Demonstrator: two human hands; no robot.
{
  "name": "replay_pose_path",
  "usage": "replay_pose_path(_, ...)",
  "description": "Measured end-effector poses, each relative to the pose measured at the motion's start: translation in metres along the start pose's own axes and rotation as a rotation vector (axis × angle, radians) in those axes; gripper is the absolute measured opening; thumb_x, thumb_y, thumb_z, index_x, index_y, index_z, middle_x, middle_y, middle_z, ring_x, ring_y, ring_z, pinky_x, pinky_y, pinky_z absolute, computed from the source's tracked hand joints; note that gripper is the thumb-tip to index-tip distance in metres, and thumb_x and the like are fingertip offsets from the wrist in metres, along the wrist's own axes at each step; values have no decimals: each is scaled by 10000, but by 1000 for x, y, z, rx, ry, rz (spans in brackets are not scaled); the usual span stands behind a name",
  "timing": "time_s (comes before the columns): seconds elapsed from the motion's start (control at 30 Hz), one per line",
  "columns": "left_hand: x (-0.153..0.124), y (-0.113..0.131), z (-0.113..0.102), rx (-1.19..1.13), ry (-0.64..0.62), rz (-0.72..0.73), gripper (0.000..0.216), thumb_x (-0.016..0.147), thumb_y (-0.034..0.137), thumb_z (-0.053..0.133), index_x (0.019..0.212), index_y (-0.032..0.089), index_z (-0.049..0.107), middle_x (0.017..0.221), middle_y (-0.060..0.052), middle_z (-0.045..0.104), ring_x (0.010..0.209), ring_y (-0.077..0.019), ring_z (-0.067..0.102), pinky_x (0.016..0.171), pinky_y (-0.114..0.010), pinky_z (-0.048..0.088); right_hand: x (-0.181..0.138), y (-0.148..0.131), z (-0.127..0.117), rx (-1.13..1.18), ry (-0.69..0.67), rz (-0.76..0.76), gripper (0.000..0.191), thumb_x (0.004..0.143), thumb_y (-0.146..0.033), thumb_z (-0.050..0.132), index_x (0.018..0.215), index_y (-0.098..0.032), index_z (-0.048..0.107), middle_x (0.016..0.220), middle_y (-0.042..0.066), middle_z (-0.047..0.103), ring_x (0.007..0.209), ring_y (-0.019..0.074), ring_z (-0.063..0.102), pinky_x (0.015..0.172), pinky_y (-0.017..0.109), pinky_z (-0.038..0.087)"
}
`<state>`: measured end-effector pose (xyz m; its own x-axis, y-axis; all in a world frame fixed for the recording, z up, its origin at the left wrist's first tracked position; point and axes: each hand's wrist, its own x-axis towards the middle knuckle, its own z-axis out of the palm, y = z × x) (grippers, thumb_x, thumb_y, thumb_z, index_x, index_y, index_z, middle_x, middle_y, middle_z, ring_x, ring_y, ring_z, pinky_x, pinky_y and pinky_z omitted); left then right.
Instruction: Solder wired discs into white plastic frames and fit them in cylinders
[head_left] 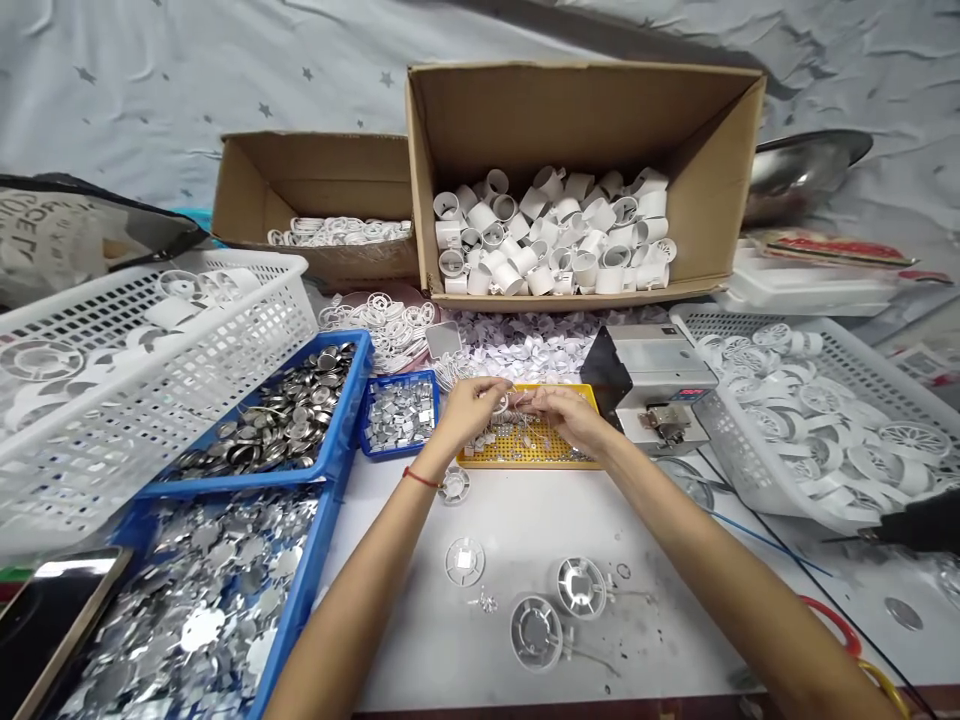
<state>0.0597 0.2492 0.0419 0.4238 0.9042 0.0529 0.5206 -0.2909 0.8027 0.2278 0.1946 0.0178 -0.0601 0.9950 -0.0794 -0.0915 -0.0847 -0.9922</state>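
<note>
Above the yellow perforated tray my left hand and my right hand face each other, fingertips pinched. A small white ring-shaped part shows at my left fingertips. What the right fingertips pinch is too small to make out. Thin pale wires and small metal bits lie in the tray under both hands. Nearer me on the table are a white spoked disc, a flat spoked ring with a square metal piece, and two round white housings with metal inside, one behind the other.
Blue trays of metal discs, square pieces and star-shaped plates stand left. Behind sits a cardboard box of white cylinders. A grey machine and a basket of white parts are right. Red-handled scissors lie near my right forearm.
</note>
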Motion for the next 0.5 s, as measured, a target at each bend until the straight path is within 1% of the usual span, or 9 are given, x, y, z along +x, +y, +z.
replay_pose_path(0.07, -10, 8, -1, -56, -40, 74, 334, 843, 410, 552, 921, 152, 748, 930, -56, 757, 879, -202, 673, 795, -272, 498, -5, -2, 1, 67, -108, 33, 197, 667, -379, 631, 656, -194, 564, 796, 37, 692, 872, 196, 657, 901, 359, 471)
replay_pose_path(0.17, -18, 15, -2, -77, -65, 122, 291, 789, 416, 629, 802, 146, 737, 815, -49, 750, 801, -200, 669, 759, -274, 487, -10, -3, 2, 137, -206, 78, 265, 676, -423, 676, 753, -185, 590, 757, 19, 677, 804, 189, 676, 895, 367, 482)
replay_pose_path(0.27, -22, 15, -3, -59, -94, 146, 245, 797, 375, 621, 759, 151, 714, 776, -33, 735, 772, -180, 654, 746, -260, 467, -14, -2, 3, 184, -219, 110, 338, 698, -482, 699, 765, -188, 545, 740, 2, 653, 753, 173, 688, 838, 335, 503)
replay_pose_path(0.37, -27, 11, -1, -9, -107, 164, 261, 834, 361, 565, 716, 155, 672, 729, -13, 700, 727, -156, 613, 721, -248, 436, -17, 5, 4, 201, -209, 150, 402, 709, -535, 701, 812, -193, 515, 712, -7, 635, 638, 145, 662, 668, 289, 515)
replay_pose_path(0.43, -29, 9, 0, 39, -91, 159, 279, 849, 372, 535, 714, 154, 645, 694, -3, 660, 684, -146, 564, 674, -246, 400, -18, 11, 4, 194, -190, 164, 419, 716, -548, 698, 837, -196, 506, 672, -24, 618, 542, 107, 600, 569, 246, 473)
replay_pose_path(0.5, -31, 7, 1, 80, -77, 146, 305, 866, 385, 500, 715, 152, 628, 650, 7, 609, 640, -138, 508, 627, -244, 357, -18, 17, 5, 181, -165, 161, 425, 707, -547, 704, 840, -194, 508, 628, -43, 598, 478, 75, 520, 517, 218, 419)
